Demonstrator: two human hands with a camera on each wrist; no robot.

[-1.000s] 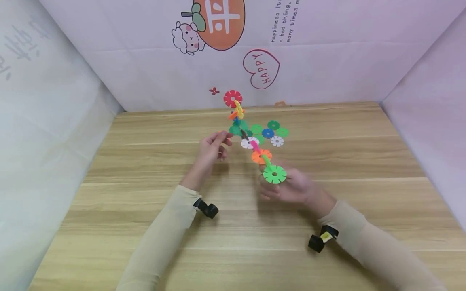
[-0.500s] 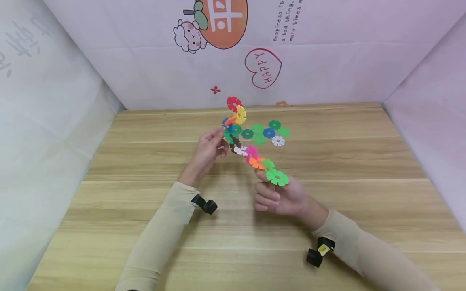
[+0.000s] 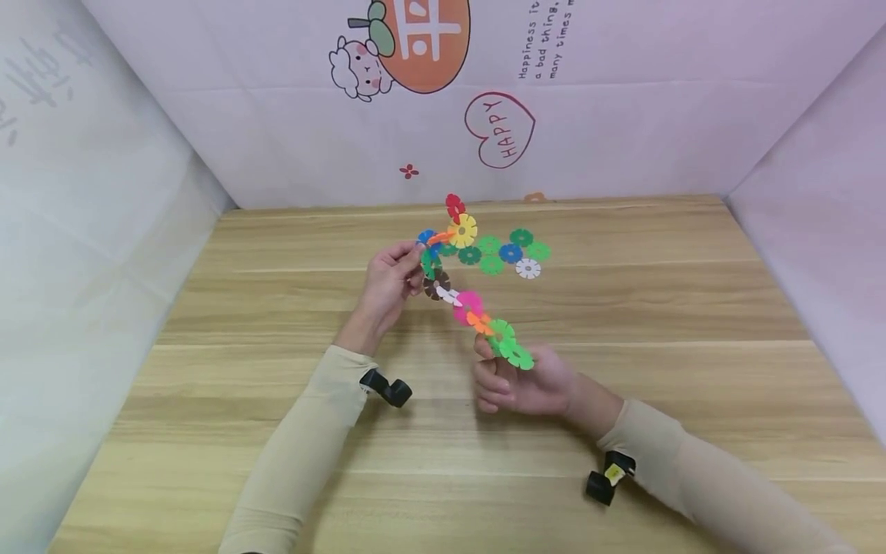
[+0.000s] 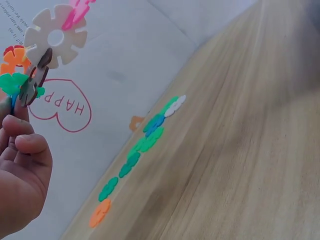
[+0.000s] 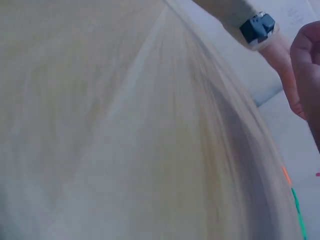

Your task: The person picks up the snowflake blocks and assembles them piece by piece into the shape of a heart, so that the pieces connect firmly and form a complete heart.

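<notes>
A chain of slotted plastic snowflake discs hangs between both hands above the table. In the head view my left hand pinches it by a blue disc and a green one. Beyond those fingers rise an orange disc, a yellow disc and a red disc. Towards the right run brown, white, pink and orange discs, ending in light green ones. My right hand holds that green end with curled fingers; its thumb is hidden. The left wrist view shows the chain's white disc close up.
Several loose discs lie flat on the wooden table behind the chain: green, blue and white. An orange loose disc appears in the left wrist view. Printed cloth walls stand round the back and sides.
The left hand has taken hold of the chain at its blue and green discs. The chain has turned and its middle has come down and left; the right hand has dropped slightly nearer the front.
</notes>
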